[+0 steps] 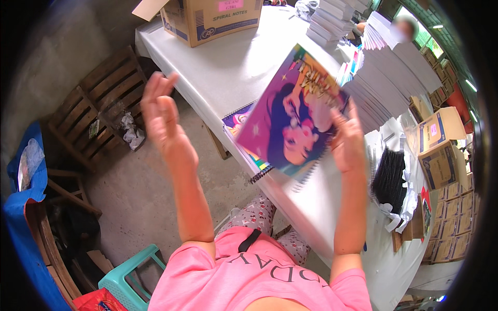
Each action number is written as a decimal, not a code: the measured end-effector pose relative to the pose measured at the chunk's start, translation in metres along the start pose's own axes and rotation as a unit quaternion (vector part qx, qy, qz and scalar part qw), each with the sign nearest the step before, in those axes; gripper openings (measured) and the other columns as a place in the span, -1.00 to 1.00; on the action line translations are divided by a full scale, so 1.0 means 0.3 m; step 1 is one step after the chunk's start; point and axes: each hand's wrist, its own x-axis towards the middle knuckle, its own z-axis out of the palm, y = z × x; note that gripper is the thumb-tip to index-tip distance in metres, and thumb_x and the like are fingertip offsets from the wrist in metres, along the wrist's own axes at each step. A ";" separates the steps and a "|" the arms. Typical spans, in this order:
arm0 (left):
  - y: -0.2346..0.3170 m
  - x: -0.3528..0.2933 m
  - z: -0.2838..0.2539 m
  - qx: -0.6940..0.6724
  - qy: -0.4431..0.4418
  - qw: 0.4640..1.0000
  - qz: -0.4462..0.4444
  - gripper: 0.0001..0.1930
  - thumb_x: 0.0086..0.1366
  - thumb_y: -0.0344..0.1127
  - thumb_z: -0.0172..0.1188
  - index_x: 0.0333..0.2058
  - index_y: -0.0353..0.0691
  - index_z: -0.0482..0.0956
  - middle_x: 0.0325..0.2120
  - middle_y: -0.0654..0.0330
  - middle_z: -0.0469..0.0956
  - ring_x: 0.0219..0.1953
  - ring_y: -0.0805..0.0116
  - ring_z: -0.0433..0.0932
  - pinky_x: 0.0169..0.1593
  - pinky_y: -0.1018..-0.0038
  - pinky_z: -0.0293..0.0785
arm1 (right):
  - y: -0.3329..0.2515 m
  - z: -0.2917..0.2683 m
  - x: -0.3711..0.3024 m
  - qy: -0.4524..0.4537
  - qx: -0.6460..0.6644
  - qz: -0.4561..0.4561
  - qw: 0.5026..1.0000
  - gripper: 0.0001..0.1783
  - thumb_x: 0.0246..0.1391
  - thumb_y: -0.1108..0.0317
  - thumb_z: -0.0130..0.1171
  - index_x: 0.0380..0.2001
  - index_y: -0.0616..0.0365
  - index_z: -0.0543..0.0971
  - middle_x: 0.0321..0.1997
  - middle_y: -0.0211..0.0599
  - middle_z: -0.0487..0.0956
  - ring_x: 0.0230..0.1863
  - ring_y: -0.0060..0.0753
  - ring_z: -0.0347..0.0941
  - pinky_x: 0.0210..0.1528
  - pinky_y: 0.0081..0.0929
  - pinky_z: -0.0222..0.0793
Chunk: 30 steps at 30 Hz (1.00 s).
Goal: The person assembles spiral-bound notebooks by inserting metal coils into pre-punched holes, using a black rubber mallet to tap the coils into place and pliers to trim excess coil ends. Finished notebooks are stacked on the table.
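Left of centre, your left hand [167, 116] hangs open, holding nothing. Mid-frame, the spiral notebook [275, 111] overlaps the white table's [228, 65] edge; gripped from one side only, it could swing or slip if that grip slackens. Its long axis slants lower left to upper right, titled end upper right, coil facing lower right. Your right hand's [346, 140] blurred fingers grasp that coil side.

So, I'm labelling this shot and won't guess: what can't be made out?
In the head view:
Held notebook: far side, turned from the camera.
Lower notebooks: mostly hidden behind the held one.
Left fingers: detail, smeared by blur.
Topmost cardboard box: cut off by upper edge.
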 end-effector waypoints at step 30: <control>-0.424 -0.239 0.138 -0.080 0.015 0.954 -0.290 -0.52 0.38 -0.06 -0.18 -0.26 -0.44 0.52 -0.34 0.09 0.51 -0.30 0.37 0.47 -0.18 0.50 0.37 | 0.486 -0.128 0.148 0.251 -0.172 -0.112 0.946 -0.63 0.19 0.20 -0.09 -0.37 0.27 0.61 -0.34 -0.23 0.60 -0.32 -0.47 0.46 -0.20 -0.51 0.34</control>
